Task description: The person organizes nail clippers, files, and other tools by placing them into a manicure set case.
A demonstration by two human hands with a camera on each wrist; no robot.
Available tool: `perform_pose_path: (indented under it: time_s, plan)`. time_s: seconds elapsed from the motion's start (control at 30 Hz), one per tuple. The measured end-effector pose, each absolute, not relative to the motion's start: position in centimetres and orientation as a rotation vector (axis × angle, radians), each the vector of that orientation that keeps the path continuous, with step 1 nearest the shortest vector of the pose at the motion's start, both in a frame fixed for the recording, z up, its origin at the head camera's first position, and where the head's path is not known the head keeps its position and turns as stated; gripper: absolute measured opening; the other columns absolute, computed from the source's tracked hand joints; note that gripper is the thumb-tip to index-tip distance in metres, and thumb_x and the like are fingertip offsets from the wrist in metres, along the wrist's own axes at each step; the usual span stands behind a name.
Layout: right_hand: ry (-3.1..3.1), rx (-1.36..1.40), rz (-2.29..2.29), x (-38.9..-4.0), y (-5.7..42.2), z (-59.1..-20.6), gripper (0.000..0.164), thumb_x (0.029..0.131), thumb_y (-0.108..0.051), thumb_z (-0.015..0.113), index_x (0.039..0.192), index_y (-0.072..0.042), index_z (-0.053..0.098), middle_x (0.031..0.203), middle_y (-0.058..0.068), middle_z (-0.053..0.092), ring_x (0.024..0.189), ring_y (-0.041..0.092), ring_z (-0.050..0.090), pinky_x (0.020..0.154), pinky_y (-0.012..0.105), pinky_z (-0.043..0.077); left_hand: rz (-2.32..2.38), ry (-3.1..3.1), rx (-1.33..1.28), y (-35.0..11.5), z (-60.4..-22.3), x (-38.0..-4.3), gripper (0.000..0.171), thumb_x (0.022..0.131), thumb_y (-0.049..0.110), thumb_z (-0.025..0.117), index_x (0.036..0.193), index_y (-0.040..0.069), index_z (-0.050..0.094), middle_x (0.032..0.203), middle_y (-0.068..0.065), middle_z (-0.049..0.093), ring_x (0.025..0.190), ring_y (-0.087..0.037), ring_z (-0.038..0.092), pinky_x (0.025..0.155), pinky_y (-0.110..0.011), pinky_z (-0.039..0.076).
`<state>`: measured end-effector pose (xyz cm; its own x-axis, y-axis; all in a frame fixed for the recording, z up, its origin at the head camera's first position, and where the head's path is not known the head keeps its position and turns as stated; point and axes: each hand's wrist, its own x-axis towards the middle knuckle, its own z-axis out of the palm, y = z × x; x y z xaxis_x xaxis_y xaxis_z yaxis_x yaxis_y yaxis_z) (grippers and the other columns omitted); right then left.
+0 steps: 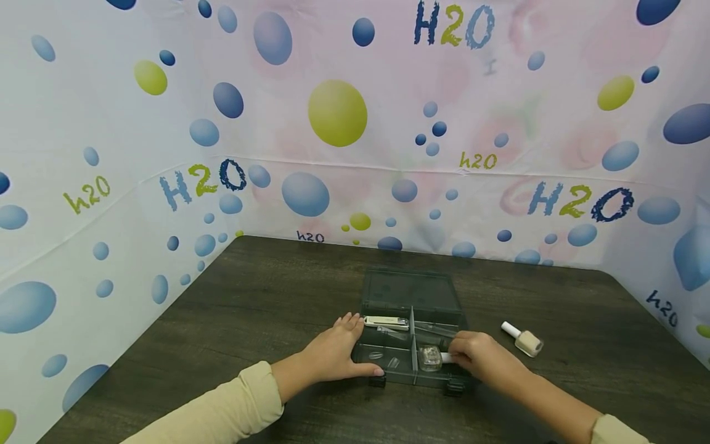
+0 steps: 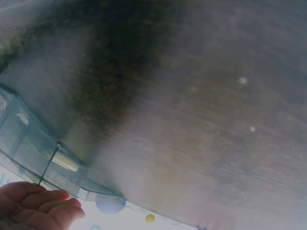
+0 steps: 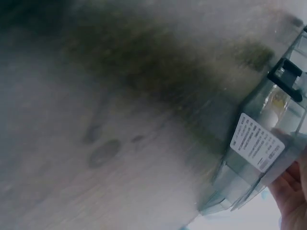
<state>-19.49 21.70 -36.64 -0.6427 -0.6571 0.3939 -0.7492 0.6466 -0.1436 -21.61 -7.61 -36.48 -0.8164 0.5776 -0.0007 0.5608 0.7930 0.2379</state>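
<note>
A see-through dark grey divided box (image 1: 388, 374) stands on the table with its lid (image 1: 407, 290) lying back. My left hand (image 1: 338, 351) rests at the box's left side, fingers extended and thumb along the front edge. In the right front compartment lies a nail polish bottle (image 1: 429, 357) with glittery contents; its white cap is pinched by my right hand (image 1: 482, 356). Nail clippers (image 1: 386, 322) lie in the back left compartment. Small clear pieces (image 1: 376, 356) lie in the front left one. A label (image 3: 257, 142) shows on the box's side in the right wrist view.
A second nail polish bottle (image 1: 528, 343), beige with a white cap, lies on the dark wooden table (image 1: 266, 296) right of the box. Two black latches, one of them the right latch (image 1: 453, 387), stick out in front. A patterned curtain (image 1: 338, 185) stands behind the table.
</note>
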Motion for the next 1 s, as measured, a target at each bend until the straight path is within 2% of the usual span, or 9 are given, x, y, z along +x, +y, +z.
perform_pose_path:
  time_s: [0.33,0.47,0.57,0.63,0.73,0.8,0.87,0.97,1.0]
  plan:
    - [-2.259,0.799,0.509,-19.4,23.9,-36.2,0.030,0.057,0.006,0.080,0.080,-0.008,0.067,0.082,0.000,0.064,0.067,0.001,0.056,0.056,0.015,0.049,0.348,2.911,0.919,-7.6,-36.4,-21.6,0.094,0.079,0.062,0.060,0.140,-0.005,0.036,0.147,-0.022,0.033,0.137,-0.035,0.030,0.111,-0.047,0.032]
    - [-2.253,0.663,0.485,-19.3,25.3,-36.0,0.035,0.056,0.004,0.081,0.087,-0.005,0.068,0.088,0.004,0.066,0.070,0.012,0.060,0.061,0.009,0.046,0.351,2.906,0.921,-7.7,-36.5,-21.7,0.094,0.079,0.062,0.060,0.140,-0.005,0.035,0.147,-0.022,0.033,0.138,-0.035,0.030,0.111,-0.047,0.031]
    - [-2.282,0.569,0.497,-19.1,26.4,-36.0,0.040,0.058,0.001,0.082,0.094,-0.001,0.067,0.095,0.010,0.066,0.080,0.026,0.063,0.067,0.005,0.044,0.360,2.901,0.921,-7.7,-36.5,-21.7,0.094,0.079,0.062,0.060,0.140,-0.005,0.035,0.147,-0.022,0.032,0.138,-0.035,0.029,0.112,-0.047,0.030]
    - [-2.316,0.509,0.505,-18.9,27.0,-36.2,0.045,0.059,-0.001,0.082,0.101,0.001,0.066,0.100,0.014,0.066,0.087,0.032,0.063,0.069,0.012,0.048,0.363,2.900,0.924,-7.8,-36.5,-21.7,0.094,0.079,0.062,0.060,0.140,-0.005,0.035,0.147,-0.022,0.032,0.138,-0.035,0.029,0.112,-0.047,0.030]
    - [-2.371,0.433,0.514,-18.6,27.8,-36.5,0.052,0.061,-0.006,0.083,0.108,0.003,0.062,0.106,0.021,0.064,0.091,0.038,0.061,0.068,0.035,0.053,0.360,2.902,0.933,-7.8,-36.5,-21.7,0.094,0.079,0.062,0.060,0.140,-0.005,0.035,0.147,-0.022,0.033,0.138,-0.035,0.030,0.111,-0.047,0.031]
    - [-2.421,0.383,0.522,-18.5,28.2,-36.8,0.055,0.062,-0.009,0.083,0.111,0.004,0.061,0.108,0.025,0.062,0.090,0.040,0.061,0.061,0.039,0.052,0.357,2.903,0.940,-7.8,-36.5,-21.6,0.094,0.079,0.062,0.060,0.140,-0.005,0.036,0.147,-0.023,0.033,0.138,-0.036,0.030,0.111,-0.047,0.031]
    - [-2.478,0.334,0.550,-18.4,28.7,-37.1,0.058,0.064,-0.012,0.083,0.114,0.006,0.059,0.111,0.029,0.060,0.089,0.042,0.061,0.056,0.037,0.051,0.354,2.905,0.944,-7.8,-36.5,-21.6,0.094,0.079,0.062,0.060,0.140,-0.005,0.036,0.147,-0.023,0.033,0.137,-0.036,0.030,0.111,-0.047,0.031]
    - [-2.546,0.266,0.564,-18.2,29.3,-37.7,0.060,0.067,-0.016,0.082,0.116,0.008,0.058,0.112,0.032,0.058,0.086,0.044,0.061,0.053,0.034,0.049,0.355,2.906,0.943,-7.8,-36.4,-21.6,0.093,0.079,0.062,0.060,0.140,-0.005,0.036,0.147,-0.023,0.033,0.137,-0.036,0.030,0.111,-0.047,0.031]
    - [-2.558,0.251,0.568,-18.2,29.5,-37.9,0.060,0.067,-0.016,0.082,0.116,0.009,0.058,0.113,0.033,0.058,0.086,0.045,0.060,0.055,0.038,0.050,0.356,2.905,0.943,-7.7,-36.4,-21.6,0.093,0.079,0.061,0.060,0.140,-0.005,0.036,0.147,-0.023,0.033,0.137,-0.036,0.030,0.111,-0.047,0.031]
